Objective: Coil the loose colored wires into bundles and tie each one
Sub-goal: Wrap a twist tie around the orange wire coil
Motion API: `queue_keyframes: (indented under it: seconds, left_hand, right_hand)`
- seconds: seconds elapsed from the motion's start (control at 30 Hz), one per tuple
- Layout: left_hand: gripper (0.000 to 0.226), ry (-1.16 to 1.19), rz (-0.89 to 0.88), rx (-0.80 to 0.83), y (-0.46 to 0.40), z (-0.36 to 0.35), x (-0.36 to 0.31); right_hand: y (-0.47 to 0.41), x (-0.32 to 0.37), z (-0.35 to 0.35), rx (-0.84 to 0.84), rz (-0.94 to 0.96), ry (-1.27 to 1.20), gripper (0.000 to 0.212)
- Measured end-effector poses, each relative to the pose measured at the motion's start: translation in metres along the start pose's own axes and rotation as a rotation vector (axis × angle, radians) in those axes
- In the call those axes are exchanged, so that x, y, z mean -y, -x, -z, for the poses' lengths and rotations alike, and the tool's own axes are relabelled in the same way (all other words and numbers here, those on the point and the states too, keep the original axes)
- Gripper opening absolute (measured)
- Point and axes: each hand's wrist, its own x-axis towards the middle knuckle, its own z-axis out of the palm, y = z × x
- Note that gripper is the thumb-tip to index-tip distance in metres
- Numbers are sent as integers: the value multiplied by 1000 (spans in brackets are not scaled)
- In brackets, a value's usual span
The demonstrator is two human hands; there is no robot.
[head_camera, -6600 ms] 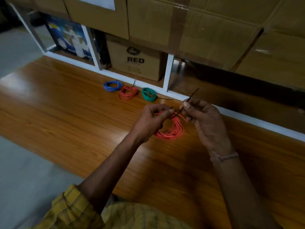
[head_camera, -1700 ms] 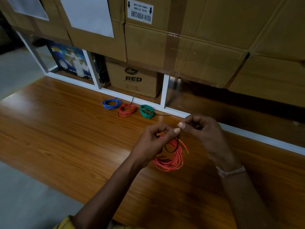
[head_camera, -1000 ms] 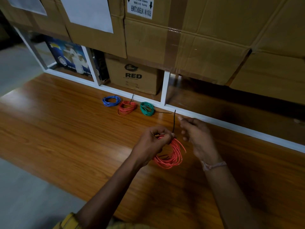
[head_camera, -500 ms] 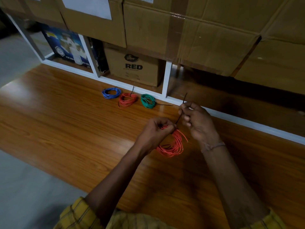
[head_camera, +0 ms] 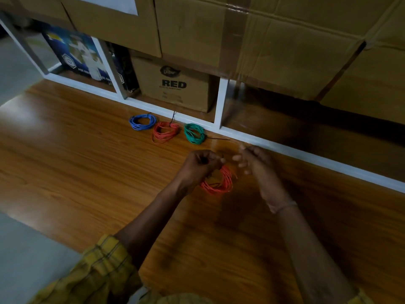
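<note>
**Orange-red wire coil cinched, tie tail let go**

The orange-red wire coil [head_camera: 219, 182] lies on the wooden table [head_camera: 83, 167] a little right of the frame's centre, its upper left edge gathered in the left hand [head_camera: 200, 165]. That hand's fingers are curled tight round the strands, pinching the bundle where the black tie sits; only a dark speck of the tie shows at the fingertips, so how snug it is cannot be told.

What has changed: half a second ago the right hand [head_camera: 255, 163] was pinching the black tail of the tie and drawing it up and away from the coil. Now that hand is blurred, its fingers spread loosely and apart from the coil, and no tail shows between them. It looks to have released the tie, though the blur hides the fingertips.

For the task, this suggests the pull-through is finished and this bundle is as good as tied. Three earlier bundles wait in a row near the white shelf frame [head_camera: 285, 148] in the upper middle of the picture: blue coil [head_camera: 142, 122], red coil [head_camera: 165, 132] and green coil [head_camera: 194, 133], each with a thin black tail. Setting the fresh coil beside them seems the likely next step; no loose wire is in view
</note>
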Motion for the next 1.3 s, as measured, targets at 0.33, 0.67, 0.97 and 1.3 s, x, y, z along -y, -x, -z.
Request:
queue_keyframes:
  seconds: [0.33,0.67,0.97,1.3]
  left_hand:
    - [32,-246,-44,-53,-88,13,-4]
    - [47,-835,-208,-256,-65,66,50]
    - [90,-1303,-286,-97,-94,98,46]
    - [76,-1437,-115,300,-115,177,63]
  right_hand:
    - [-69,-41,-37,-179,-195,-117,31]
    - [-91,-56,-50,-345,-5,728,57]
    - [-92,-50,-70,-68,286,1015,82]
    - [-99,-54,-126,14,127,1014,81]
